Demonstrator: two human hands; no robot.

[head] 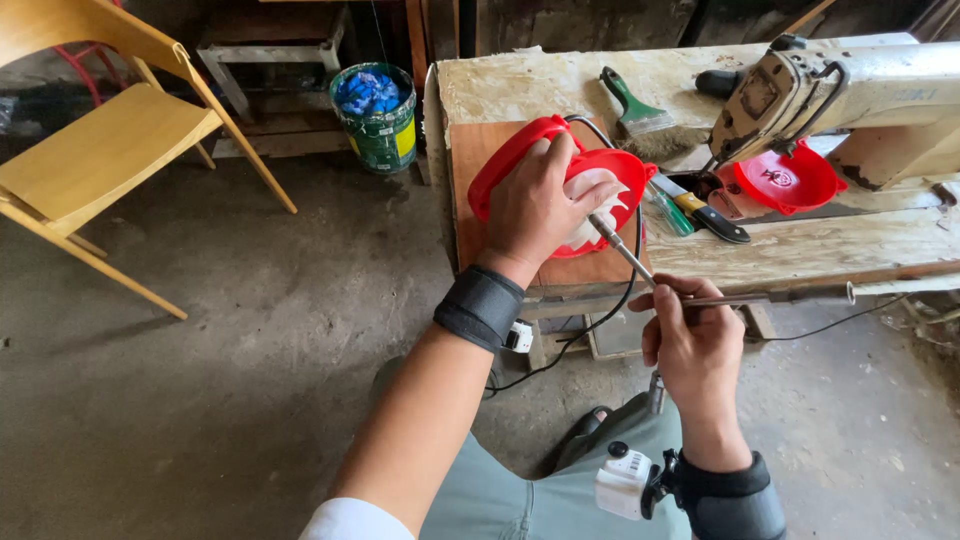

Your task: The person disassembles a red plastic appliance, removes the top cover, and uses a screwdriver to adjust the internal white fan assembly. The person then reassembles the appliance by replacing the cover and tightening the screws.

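My left hand presses down on a red plastic part that lies on a brown board on the workbench. White material shows between my fingers. My right hand grips a thin metal rod-like tool like a pen. Its tip reaches the red part just under my left fingers. A black cable runs from the red part down over the bench edge.
A second red part sits under a cream-coloured machine at the right. A green-handled brush, a screwdriver and a knife lie on the bench. A green bucket and a wooden chair stand on the floor at left.
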